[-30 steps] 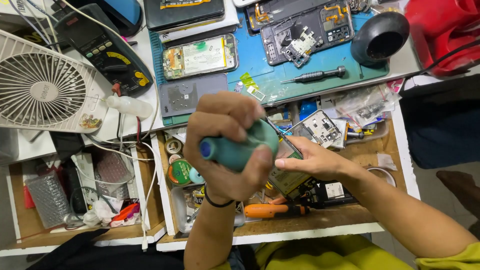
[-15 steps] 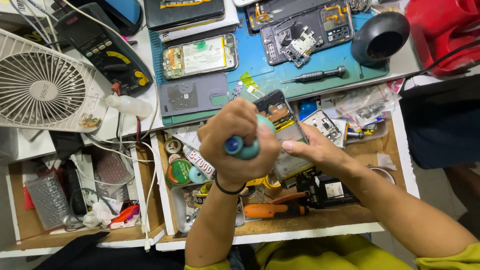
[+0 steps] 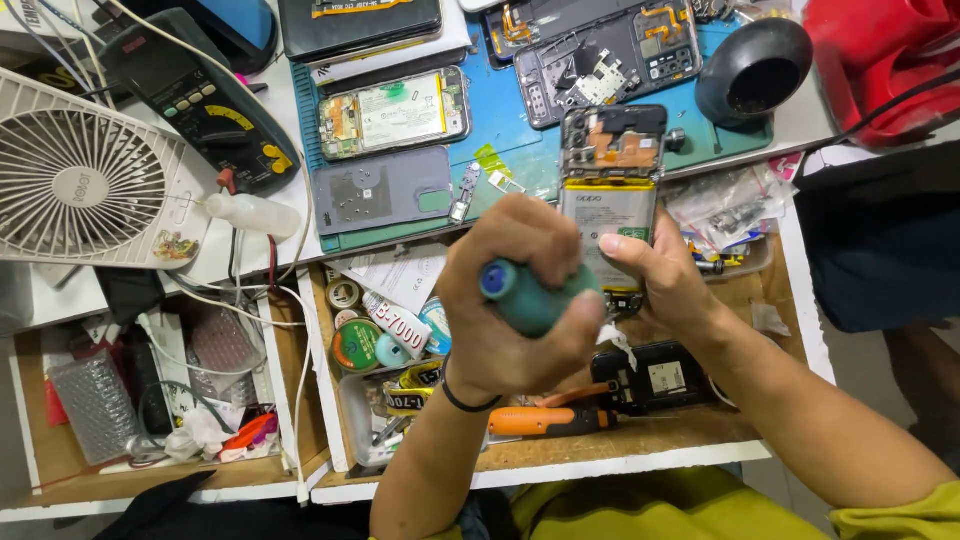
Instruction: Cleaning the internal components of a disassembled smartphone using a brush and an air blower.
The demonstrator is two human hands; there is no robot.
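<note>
While the left hand (image 3: 515, 310) is wrapping its fingers (image 3: 520, 235) tightly around a teal rubber air blower (image 3: 530, 295), its blue end cap is pointing left and its nozzle end is hidden behind the fist, so where the tip is aiming is hard to tell. Just to the right, the right hand (image 3: 665, 285) is gripping an opened phone (image 3: 612, 190) by its near end, thumb lying across the battery, the far end with its orange flex parts reaching over the blue work mat (image 3: 500, 120). Below both hands an open drawer (image 3: 560, 455) is holding an orange-handled tool (image 3: 545, 421), a tube of glue (image 3: 398, 322) and a small black device (image 3: 660, 378). Farther out on the bench (image 3: 260, 265), two more opened phones are lying on the mat beside a grey back cover (image 3: 380, 190). A black bowl-shaped cup (image 3: 750, 70) is sitting far right, a white fan (image 3: 85, 180) and a dark multimeter (image 3: 200, 100) far left.
</note>
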